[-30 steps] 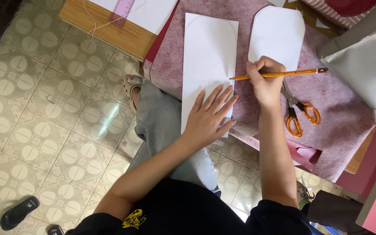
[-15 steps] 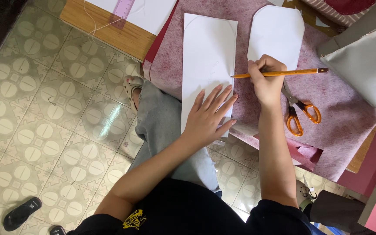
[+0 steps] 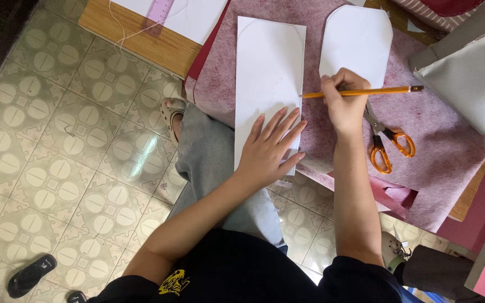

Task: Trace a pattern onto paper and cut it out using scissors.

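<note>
My left hand (image 3: 269, 147) lies flat with fingers spread on the lower end of a long white paper sheet (image 3: 268, 73), pressing it onto a pink felt cloth (image 3: 433, 146). My right hand (image 3: 343, 101) grips an orange pencil (image 3: 366, 91), its tip touching the sheet's right edge. A faint curved line shows near the sheet's top. A second white paper piece with clipped corners (image 3: 357, 39) lies just right of the sheet.
Orange-handled scissors (image 3: 385, 143) lie on the felt right of my right hand. A wooden board (image 3: 141, 42) with white paper and a pink ruler (image 3: 158, 11) sits at the upper left. Grey fabric (image 3: 467, 78) is at the right. A black sandal (image 3: 29, 275) rests on the tiled floor.
My right hand with the pencil has slid a little up along the sheet's right edge. My left hand has stayed flat on the paper.
</note>
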